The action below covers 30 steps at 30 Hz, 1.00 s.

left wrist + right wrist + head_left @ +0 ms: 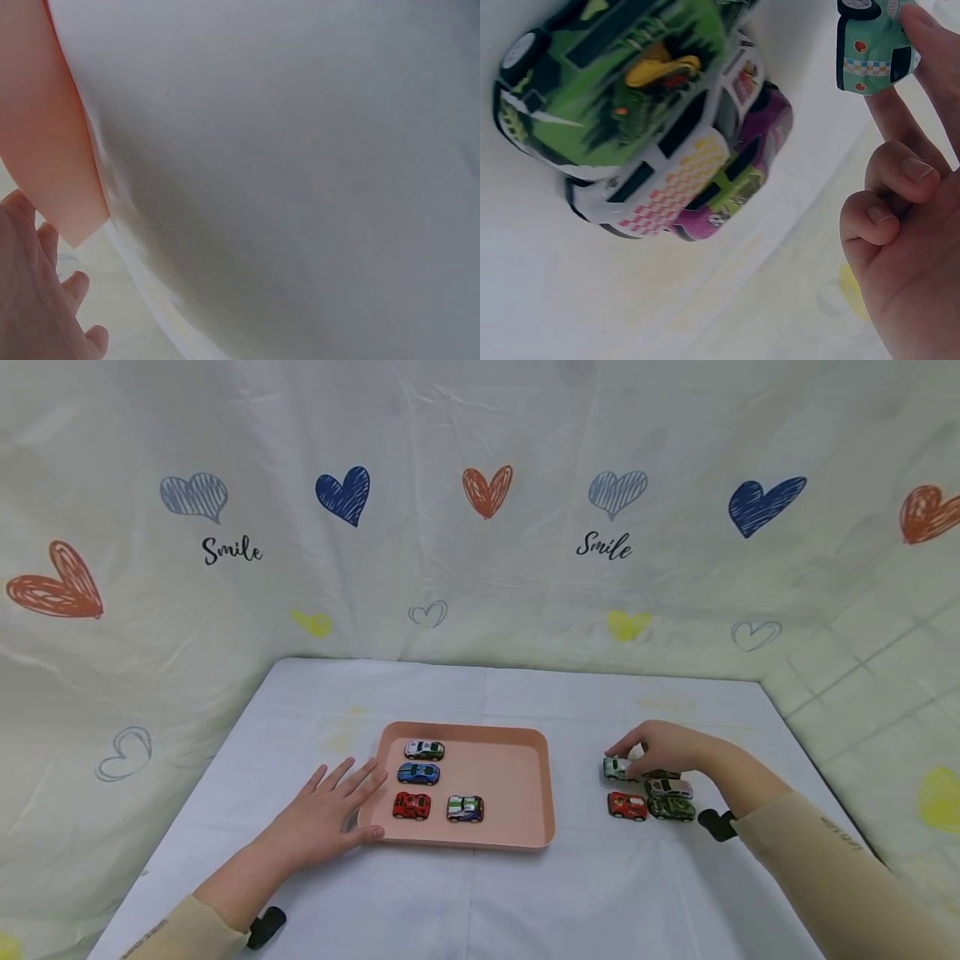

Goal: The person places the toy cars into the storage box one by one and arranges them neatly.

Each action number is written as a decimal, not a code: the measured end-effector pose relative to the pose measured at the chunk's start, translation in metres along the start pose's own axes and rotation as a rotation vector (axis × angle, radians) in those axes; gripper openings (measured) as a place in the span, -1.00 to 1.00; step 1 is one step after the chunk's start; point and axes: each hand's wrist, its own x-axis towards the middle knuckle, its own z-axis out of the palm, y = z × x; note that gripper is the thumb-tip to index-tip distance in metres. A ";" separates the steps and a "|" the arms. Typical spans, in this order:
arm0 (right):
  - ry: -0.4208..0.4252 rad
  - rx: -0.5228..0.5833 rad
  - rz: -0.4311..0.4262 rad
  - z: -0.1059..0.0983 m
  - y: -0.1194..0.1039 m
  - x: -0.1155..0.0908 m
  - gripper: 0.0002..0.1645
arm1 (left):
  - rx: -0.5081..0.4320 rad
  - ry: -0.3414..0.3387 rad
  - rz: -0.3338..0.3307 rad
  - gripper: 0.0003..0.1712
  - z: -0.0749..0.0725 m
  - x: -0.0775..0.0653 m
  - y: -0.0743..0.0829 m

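My left hand (322, 814) lies with fingers spread at the left rim of a pink tray (517, 785). Inside the tray, toward its left, stand a white-and-green toy car (424, 750), a blue toy car (418, 773), a red toy car (412, 806) and a striped white toy car (465, 809). To the right of the tray, my right hand (667, 747) pinches a mint-green toy car (874, 56) between thumb and finger. Close beside it are a red toy car (627, 806), a white-and-pink toy car (670, 788) and a dark green toy car (672, 808). A purple toy car (739, 176) is partly hidden.
A white cloth covers the table (480, 902). Behind it hangs a pale curtain (480, 585) printed with hearts. Between the tray and the loose cars lies a strip of bare cloth. Each wrist carries a small black camera mount (717, 825).
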 end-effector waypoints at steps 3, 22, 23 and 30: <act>0.006 0.012 0.002 -0.005 -0.004 -0.001 -0.57 | -0.004 0.006 -0.003 0.04 0.001 0.000 0.000; -0.029 0.028 -0.036 -0.016 -0.057 0.021 -0.57 | -0.019 0.048 0.021 0.04 0.005 0.000 -0.002; -0.031 0.026 -0.040 -0.015 -0.061 0.023 -0.57 | -0.023 0.046 0.020 0.03 0.004 0.000 -0.001; -0.010 0.037 -0.100 -0.010 -0.091 0.040 -0.57 | -0.017 0.054 0.021 0.04 0.005 -0.001 -0.002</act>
